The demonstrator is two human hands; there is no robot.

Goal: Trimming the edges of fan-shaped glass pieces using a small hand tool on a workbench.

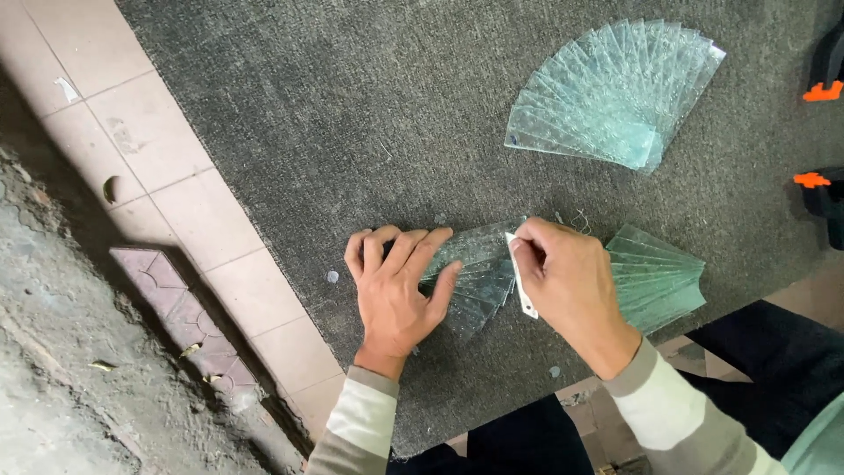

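Nearest you, your left hand (pixel 396 295) lies flat, fingers spread wide, pressing the left end of the fanned glass strips (pixel 655 281) on the grey mat (pixel 352 105). Just right of it, your right hand (pixel 567 281) pinches a slim white tool (pixel 522 281) between thumb and fingers, touching the glass. The fan's long axis runs left to right under both hands, its free end right of your right hand. Farther off, right, lies a second glass fan (pixel 615 92), well apart.

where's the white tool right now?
Head view, lower centre-right: the white tool is pinched in the right hand, pressed to the fanned glass strips on the grey mat, beside the left hand.
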